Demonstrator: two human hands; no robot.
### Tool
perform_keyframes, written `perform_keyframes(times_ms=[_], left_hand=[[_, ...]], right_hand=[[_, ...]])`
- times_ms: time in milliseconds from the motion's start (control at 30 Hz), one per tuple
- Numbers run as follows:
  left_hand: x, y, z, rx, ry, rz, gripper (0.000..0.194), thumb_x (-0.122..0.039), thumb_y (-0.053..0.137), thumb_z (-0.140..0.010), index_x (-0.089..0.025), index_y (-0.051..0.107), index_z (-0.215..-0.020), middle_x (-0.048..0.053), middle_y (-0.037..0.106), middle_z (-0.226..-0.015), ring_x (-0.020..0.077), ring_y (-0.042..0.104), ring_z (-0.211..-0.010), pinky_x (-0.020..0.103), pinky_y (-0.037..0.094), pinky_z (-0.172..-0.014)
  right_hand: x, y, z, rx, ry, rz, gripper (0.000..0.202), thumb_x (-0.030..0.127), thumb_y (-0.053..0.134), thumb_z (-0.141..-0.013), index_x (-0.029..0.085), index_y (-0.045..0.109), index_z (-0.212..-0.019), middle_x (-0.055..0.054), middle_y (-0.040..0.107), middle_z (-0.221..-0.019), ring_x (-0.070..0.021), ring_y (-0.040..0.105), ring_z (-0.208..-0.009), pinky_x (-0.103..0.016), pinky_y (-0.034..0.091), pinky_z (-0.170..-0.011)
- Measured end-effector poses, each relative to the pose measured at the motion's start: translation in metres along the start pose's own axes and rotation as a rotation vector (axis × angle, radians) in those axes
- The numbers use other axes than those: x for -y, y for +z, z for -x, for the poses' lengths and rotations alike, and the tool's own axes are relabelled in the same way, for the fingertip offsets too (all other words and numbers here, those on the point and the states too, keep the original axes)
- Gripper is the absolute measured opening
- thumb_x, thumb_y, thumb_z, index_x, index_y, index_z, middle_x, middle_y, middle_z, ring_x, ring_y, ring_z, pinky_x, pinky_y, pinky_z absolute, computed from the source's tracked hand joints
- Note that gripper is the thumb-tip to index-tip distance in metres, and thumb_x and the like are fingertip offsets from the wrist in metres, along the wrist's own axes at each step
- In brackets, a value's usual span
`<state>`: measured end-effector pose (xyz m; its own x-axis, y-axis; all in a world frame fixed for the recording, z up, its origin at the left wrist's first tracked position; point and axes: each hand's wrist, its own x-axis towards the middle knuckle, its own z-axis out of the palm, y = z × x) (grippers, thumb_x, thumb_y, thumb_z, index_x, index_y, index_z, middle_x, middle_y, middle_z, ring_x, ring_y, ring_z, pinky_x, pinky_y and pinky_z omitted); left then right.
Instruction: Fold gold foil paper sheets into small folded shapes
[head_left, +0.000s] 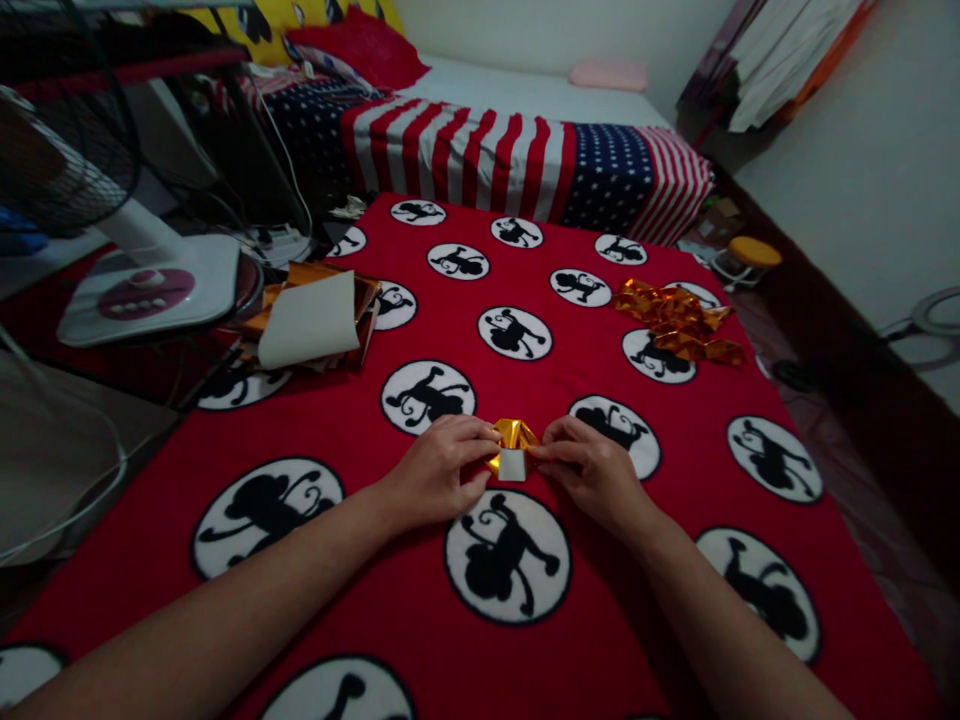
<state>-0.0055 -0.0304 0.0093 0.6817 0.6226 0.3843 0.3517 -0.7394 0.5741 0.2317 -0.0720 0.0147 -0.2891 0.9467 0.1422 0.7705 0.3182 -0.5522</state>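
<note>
Things counted
Two hands (448,466), one foil piece (513,436), one sheet stack (311,320), one foil heap (679,318), one yellow-topped stool (754,252) are seen.

The small folded gold foil sheet (514,434) at center is glossy and creased, with a matt white paper-like backing. The crumpled orange-gold foil pieces (667,315) at the far right shine metallically. The flat off-white paper sheet (311,320) on the left looks smooth and matt. The red cloth with white circles (517,385) looks soft and matt. The white fan base (202,285) at the far left looks like smooth plastic.
</note>
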Motion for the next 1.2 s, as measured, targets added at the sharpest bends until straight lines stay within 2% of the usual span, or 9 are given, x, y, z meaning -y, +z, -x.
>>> perform_keyframes(times_ms=[133,267,367,533,633,833,933,1067,1200], left_hand=[[-0.001,0.001,0.001,0.000,0.004,-0.018,0.029,-0.010,0.058,-0.078,-0.018,0.068,-0.105,0.008,0.069,-0.107,0.0213,0.061,-0.104,0.040,0.049,-0.092],[-0.001,0.001,0.002,0.005,0.015,-0.043,0.032,-0.010,0.059,-0.078,-0.019,0.067,-0.107,0.008,0.068,-0.109,0.0219,0.061,-0.105,0.041,0.049,-0.092],[-0.001,0.000,0.001,0.014,0.018,-0.059,0.030,-0.012,0.058,-0.079,-0.019,0.067,-0.107,0.008,0.068,-0.109,0.0221,0.061,-0.105,0.041,0.048,-0.092],[0.001,-0.001,0.001,0.037,0.008,-0.074,0.027,-0.021,0.064,-0.080,-0.019,0.067,-0.107,0.008,0.068,-0.110,0.0230,0.061,-0.104,0.041,0.046,-0.091],[0.001,-0.002,0.001,0.053,0.012,-0.084,0.033,-0.031,0.069,-0.078,-0.019,0.067,-0.108,0.009,0.068,-0.111,0.0241,0.061,-0.103,0.042,0.046,-0.090],[0.000,-0.002,-0.001,0.023,0.019,-0.106,0.023,-0.015,0.059,-0.082,-0.019,0.069,-0.102,0.008,0.069,-0.107,0.0214,0.062,-0.100,0.038,0.047,-0.088],[0.002,0.000,-0.002,-0.004,0.022,-0.090,0.020,-0.014,0.055,-0.086,-0.018,0.070,-0.099,0.007,0.071,-0.103,0.0204,0.063,-0.098,0.038,0.048,-0.086],[0.007,0.005,-0.004,-0.067,-0.045,-0.016,0.017,-0.016,0.055,-0.088,-0.017,0.071,-0.095,0.007,0.073,-0.099,0.0193,0.065,-0.094,0.037,0.050,-0.086],[0.009,0.007,-0.006,-0.095,-0.119,0.065,0.015,-0.017,0.058,-0.087,-0.018,0.072,-0.090,0.006,0.073,-0.094,0.0180,0.065,-0.090,0.035,0.050,-0.085]], right_hand=[[0.001,0.001,0.002,-0.015,-0.044,0.113,0.015,0.026,0.061,-0.089,0.027,0.075,-0.088,-0.004,0.062,-0.096,-0.0150,0.058,-0.082,-0.025,0.044,-0.065],[0.003,-0.001,0.001,-0.080,-0.113,0.188,0.018,0.029,0.059,-0.090,0.027,0.076,-0.083,-0.007,0.062,-0.103,-0.0186,0.056,-0.091,-0.028,0.046,-0.070],[0.002,0.000,0.000,-0.097,-0.167,0.194,0.018,0.027,0.059,-0.091,0.027,0.075,-0.085,-0.007,0.063,-0.106,-0.0201,0.055,-0.096,-0.030,0.047,-0.073],[-0.002,0.006,0.002,-0.100,-0.225,0.162,0.020,0.022,0.052,-0.094,0.024,0.072,-0.092,-0.008,0.065,-0.102,-0.0181,0.056,-0.090,-0.029,0.046,-0.071],[-0.003,0.009,0.003,-0.128,-0.214,0.118,0.019,0.021,0.052,-0.094,0.022,0.071,-0.095,-0.008,0.065,-0.100,-0.0176,0.056,-0.089,-0.030,0.047,-0.073],[-0.001,0.010,0.001,-0.165,-0.160,0.032,0.017,0.019,0.052,-0.094,0.021,0.069,-0.093,-0.008,0.065,-0.098,-0.0185,0.058,-0.091,-0.032,0.049,-0.076],[-0.002,0.010,0.001,-0.165,-0.175,-0.018,0.016,0.018,0.053,-0.093,0.021,0.069,-0.096,-0.008,0.064,-0.099,-0.0189,0.058,-0.091,-0.033,0.049,-0.077],[-0.006,0.011,0.000,-0.178,-0.182,-0.092,0.013,0.019,0.059,-0.089,0.022,0.070,-0.096,-0.007,0.064,-0.098,-0.0190,0.059,-0.091,-0.033,0.049,-0.078],[-0.006,0.012,-0.003,-0.168,-0.054,-0.134,0.010,0.021,0.062,-0.088,0.022,0.071,-0.087,-0.005,0.063,-0.091,-0.0177,0.059,-0.086,-0.030,0.047,-0.074]])
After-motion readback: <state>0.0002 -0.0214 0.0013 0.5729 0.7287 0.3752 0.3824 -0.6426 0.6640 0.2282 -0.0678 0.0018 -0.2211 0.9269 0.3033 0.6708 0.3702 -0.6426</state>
